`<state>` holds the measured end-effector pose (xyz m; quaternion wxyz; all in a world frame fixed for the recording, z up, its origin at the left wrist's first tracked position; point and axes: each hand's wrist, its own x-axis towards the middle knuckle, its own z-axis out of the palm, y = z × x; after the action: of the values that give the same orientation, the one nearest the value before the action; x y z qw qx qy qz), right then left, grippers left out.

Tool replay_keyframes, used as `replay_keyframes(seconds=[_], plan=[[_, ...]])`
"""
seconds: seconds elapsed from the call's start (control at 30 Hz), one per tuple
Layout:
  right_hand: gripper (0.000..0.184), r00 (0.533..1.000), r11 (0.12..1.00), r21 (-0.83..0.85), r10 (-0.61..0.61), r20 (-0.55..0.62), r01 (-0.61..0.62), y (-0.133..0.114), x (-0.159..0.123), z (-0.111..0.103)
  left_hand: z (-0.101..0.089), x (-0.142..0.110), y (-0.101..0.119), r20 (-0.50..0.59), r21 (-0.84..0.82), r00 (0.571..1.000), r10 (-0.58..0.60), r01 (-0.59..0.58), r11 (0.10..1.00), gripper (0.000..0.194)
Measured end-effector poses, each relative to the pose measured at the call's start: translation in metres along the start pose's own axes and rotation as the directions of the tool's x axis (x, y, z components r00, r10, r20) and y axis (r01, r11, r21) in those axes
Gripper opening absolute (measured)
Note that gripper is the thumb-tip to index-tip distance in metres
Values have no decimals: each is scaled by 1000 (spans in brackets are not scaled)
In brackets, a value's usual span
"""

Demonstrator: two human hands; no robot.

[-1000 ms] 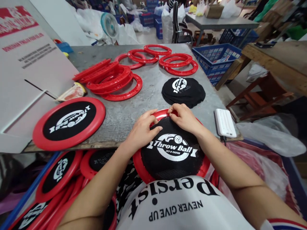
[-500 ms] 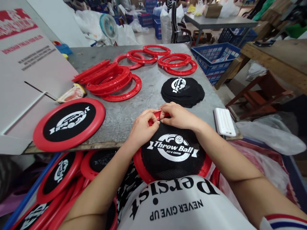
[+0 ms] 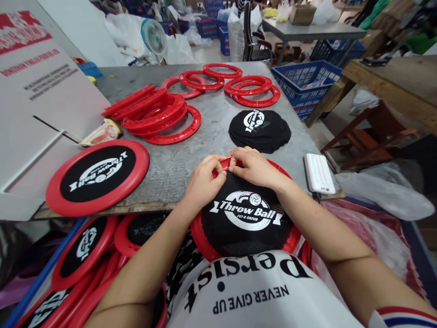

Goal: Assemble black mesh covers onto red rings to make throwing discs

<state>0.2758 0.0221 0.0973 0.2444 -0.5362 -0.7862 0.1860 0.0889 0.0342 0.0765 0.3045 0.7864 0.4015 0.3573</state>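
A red ring (image 3: pixel 201 234) with a black printed mesh disc (image 3: pixel 247 239) across it leans between my body and the table edge. My left hand (image 3: pixel 205 180) pinches the ring's far rim and the mesh edge there. Close beside it, my right hand (image 3: pixel 252 167) is closed on the same rim, thumb and fingers pressing at the mesh edge. Both thumbs lie on the near side of the rim. Just beyond my hands lies a pile of black fabric discs (image 3: pixel 269 134). What the fingertips grip beneath the rim is hidden.
Several bare red rings (image 3: pixel 184 136) lie about the metal table (image 3: pixel 167 168). A finished-looking red and black disc (image 3: pixel 141 182) rests at the left, by a printed carton (image 3: pixel 20 114). A white power bank (image 3: pixel 319 173) sits at the right edge. More discs (image 3: pixel 85 246) fill a container below left.
My right hand has shifted slightly along the rim, and more of the ring's red far right edge shows. My left hand stays nearly still.
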Motion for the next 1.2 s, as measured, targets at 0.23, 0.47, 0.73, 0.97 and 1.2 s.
replay_keyframes(seconds=[0.23, 0.47, 0.73, 0.97, 1.2], plan=[[13, 999, 998, -58, 39, -32, -40, -4, 0, 6, 1, 2, 3, -15, 13, 999, -43, 43, 999, 19], [16, 995, 986, -136, 92, -27, -95, -11, 2, 11, 5, 9, 3, -5, 76, 988, -156, 156, 985, 27], [18, 989, 970, -196, 149, 13, -144, 0, -2, 5, 1, 3, 2, 158, 179, 974, -161, 132, 975, 11], [23, 997, 996, -62, 71, -9, -71, 22, -13, 3, -6, -27, -1, 131, 54, 983, -126, 120, 991, 39], [21, 995, 993, -113, 45, 94, -34, 13, -8, -10, 5, -22, 2, -23, 115, 994, -111, 113, 987, 13]])
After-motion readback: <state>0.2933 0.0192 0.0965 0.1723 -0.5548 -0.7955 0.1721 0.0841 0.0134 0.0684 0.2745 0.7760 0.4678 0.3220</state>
